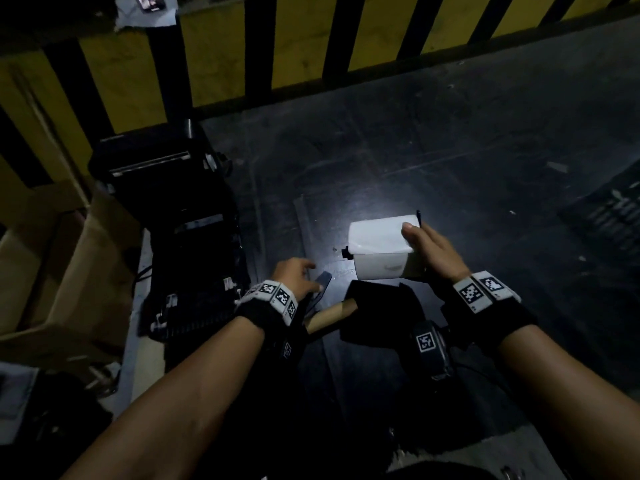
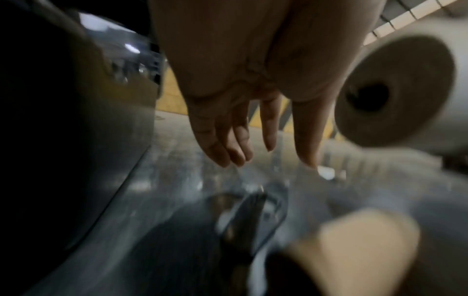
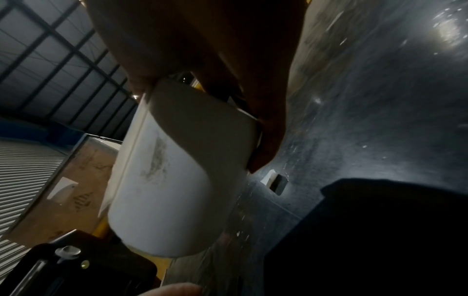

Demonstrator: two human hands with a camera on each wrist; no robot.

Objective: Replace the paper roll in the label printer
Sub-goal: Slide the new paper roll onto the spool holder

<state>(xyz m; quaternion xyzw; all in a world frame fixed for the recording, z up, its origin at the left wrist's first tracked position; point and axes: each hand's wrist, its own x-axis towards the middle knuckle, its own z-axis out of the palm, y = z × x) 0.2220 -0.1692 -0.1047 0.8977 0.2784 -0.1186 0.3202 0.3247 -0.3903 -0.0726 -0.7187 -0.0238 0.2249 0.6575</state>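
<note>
My right hand (image 1: 427, 245) grips a white paper roll (image 1: 379, 249) above the dark work surface, thumb on top; the same roll (image 3: 174, 180) fills the right wrist view, and its round end with a dark core hole (image 2: 395, 94) shows in the left wrist view. My left hand (image 1: 294, 275) hovers with straight, relaxed fingers (image 2: 228, 144) and holds nothing, just right of the black label printer (image 1: 173, 216), which stands open at the left. An empty brown cardboard core (image 1: 332, 317) lies between my wrists, seen blurred (image 2: 354, 250) in the left wrist view.
A cardboard box (image 1: 52, 265) sits left of the printer. A yellow-and-black striped barrier (image 1: 301, 39) runs along the back. A black cloth-like piece (image 1: 381, 313) lies below the roll, and a small dark flat part (image 1: 323, 280) lies by my left hand.
</note>
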